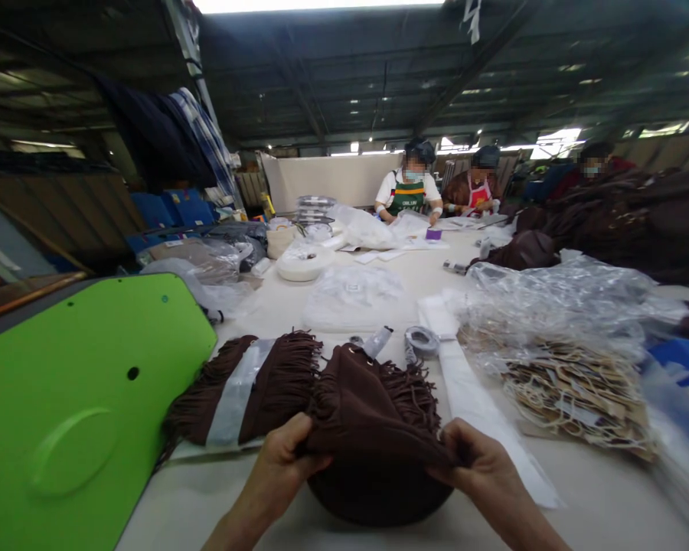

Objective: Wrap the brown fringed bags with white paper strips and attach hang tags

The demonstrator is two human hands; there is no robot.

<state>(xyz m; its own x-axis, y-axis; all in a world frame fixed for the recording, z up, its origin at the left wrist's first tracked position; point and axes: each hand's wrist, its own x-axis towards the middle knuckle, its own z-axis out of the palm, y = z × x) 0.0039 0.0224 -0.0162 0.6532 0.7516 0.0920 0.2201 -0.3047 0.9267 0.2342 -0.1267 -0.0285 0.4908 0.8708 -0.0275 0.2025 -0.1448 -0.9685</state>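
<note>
A dark brown fringed bag (373, 428) lies at the near middle of the white table, its rounded base toward me. My left hand (281, 467) pinches the bag's left edge between thumb and fingers. On the opposite edge, my right hand (476, 459) has a similar pinch. Just beyond the bag are a wrapped strap end (377, 342) and a grey wrapped coil (421, 343). To the left sits a second brown fringed piece (281, 383) with a translucent band (238, 394) around it.
A green board (92, 398) stands at the left. Clear plastic (563, 298) and stringed tags (579, 398) lie right, beside a blue bin (686, 367). White rolls (304, 262) and plastic bags (356, 295) are farther back. Several people (410, 191) are across the table.
</note>
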